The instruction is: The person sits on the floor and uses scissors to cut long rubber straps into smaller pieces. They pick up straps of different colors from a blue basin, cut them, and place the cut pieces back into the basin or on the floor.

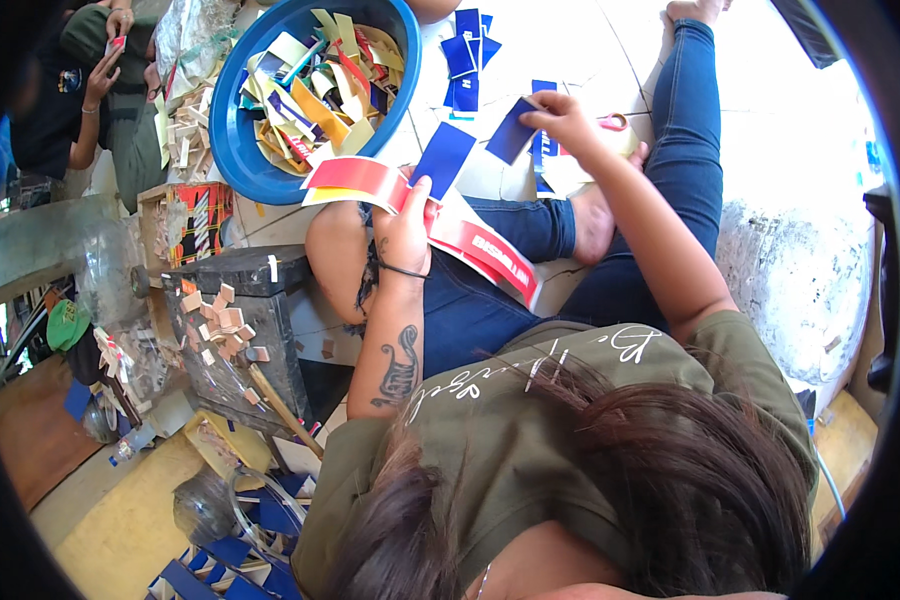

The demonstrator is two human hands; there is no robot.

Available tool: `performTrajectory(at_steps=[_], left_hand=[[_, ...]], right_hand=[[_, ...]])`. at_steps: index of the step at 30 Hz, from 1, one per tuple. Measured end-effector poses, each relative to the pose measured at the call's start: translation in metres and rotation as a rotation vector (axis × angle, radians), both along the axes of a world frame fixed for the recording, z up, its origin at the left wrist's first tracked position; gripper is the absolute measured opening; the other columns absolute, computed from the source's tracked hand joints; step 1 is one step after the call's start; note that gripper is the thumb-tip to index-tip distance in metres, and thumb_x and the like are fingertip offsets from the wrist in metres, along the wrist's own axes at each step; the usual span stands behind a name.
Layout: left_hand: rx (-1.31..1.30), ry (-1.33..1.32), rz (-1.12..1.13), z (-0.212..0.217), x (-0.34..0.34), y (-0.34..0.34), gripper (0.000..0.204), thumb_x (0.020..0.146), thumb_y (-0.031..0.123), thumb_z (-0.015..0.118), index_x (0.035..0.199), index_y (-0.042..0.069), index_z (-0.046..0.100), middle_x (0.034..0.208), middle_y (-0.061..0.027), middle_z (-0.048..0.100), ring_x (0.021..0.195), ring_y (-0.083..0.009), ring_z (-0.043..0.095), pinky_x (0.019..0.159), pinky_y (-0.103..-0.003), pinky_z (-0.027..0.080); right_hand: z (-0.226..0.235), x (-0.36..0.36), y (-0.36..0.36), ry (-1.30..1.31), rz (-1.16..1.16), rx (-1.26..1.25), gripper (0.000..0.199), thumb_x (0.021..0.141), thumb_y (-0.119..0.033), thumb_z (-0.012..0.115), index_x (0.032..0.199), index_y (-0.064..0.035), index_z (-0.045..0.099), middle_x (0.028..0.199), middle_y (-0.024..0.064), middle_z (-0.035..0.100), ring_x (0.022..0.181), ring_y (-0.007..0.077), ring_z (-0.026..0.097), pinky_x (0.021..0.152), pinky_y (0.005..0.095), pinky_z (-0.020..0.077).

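Observation:
My left hand (pixel 405 238) is closed on several printed strips, with a plain blue rectangular card (pixel 444 158) standing up from its fingers. One red-and-white strip (pixel 358 182) sticks out to its left; longer red strips (pixel 485 252) hang to its right over my thigh. Off to the right, my right hand (pixel 567 126) pinches a dark blue card (pixel 511 131) between thumb and fingers, apart from the left hand. Under and beside it, a blue printed strip (pixel 543 163) and a pale sheet (pixel 568 178) lie on the floor. Farther off lie several overlapping blue cards (pixel 462 62).
A blue tub (pixel 232 170) full of paper scraps (pixel 320 95) stands at the far left. Small wooden blocks (pixel 225 318) rest on a dark box (pixel 245 268) left of my knee. Another person's hands (pixel 105 72) hold a small red piece. My legs stretch across the tiled floor.

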State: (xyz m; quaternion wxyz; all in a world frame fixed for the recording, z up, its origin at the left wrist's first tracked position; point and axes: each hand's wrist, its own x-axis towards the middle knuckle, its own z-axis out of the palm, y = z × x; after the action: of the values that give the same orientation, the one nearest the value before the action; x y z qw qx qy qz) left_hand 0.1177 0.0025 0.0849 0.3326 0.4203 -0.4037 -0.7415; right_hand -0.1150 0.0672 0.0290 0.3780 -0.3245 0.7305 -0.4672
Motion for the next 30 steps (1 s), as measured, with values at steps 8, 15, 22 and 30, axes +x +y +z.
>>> performTrajectory(at_steps=[8, 15, 22, 30], left_hand=[[-0.180, -0.095, -0.139, -0.006, -0.020, 0.022, 0.013, 0.081, 0.004, 0.057, 0.091, -0.003, 0.053, 0.067, -0.0041, 0.055, 0.055, -0.0095, 0.053, 0.052, -0.022, 0.043], [-0.358, -0.258, -0.192, -0.021, -0.015, 0.018, 0.015, 0.082, 0.006, 0.057, 0.092, -0.003, 0.053, 0.075, -0.0080, 0.058, 0.067, -0.0100, 0.055, 0.061, -0.023, 0.044], [-0.002, 0.060, -0.147, -0.026, -0.014, 0.003, 0.013, 0.087, 0.006, 0.048, 0.098, -0.001, 0.050, 0.080, -0.0080, 0.055, 0.056, -0.0056, 0.045, 0.059, -0.020, 0.041], [0.034, 0.048, -0.078, -0.020, -0.017, -0.001, 0.015, 0.087, 0.006, 0.047, 0.101, 0.000, 0.049, 0.090, -0.0095, 0.056, 0.055, -0.0038, 0.042, 0.061, -0.020, 0.041]], right_hand=[[0.069, 0.043, 0.007, -0.409, -0.006, -0.073, 0.025, 0.084, -0.019, 0.056, 0.100, 0.0000, 0.061, 0.083, 0.0036, 0.060, 0.064, 0.0110, 0.053, 0.055, 0.0213, 0.0420], [0.059, 0.047, 0.000, -0.218, 0.216, -0.085, 0.027, 0.080, -0.007, 0.057, 0.106, -0.0009, 0.056, 0.092, 0.0031, 0.059, 0.085, 0.0090, 0.054, 0.074, 0.0231, 0.0445], [-0.015, -0.034, -0.096, 0.042, -0.044, 0.038, 0.036, 0.071, 0.006, 0.053, 0.106, -0.0026, 0.054, 0.084, 0.0105, 0.060, 0.073, 0.0156, 0.059, 0.061, 0.0252, 0.0477], [-0.002, -0.056, -0.136, -0.038, 0.098, 0.089, 0.039, 0.076, 0.002, 0.051, 0.114, -0.0030, 0.053, 0.097, 0.0081, 0.060, 0.088, 0.0184, 0.057, 0.082, 0.0293, 0.0442]])
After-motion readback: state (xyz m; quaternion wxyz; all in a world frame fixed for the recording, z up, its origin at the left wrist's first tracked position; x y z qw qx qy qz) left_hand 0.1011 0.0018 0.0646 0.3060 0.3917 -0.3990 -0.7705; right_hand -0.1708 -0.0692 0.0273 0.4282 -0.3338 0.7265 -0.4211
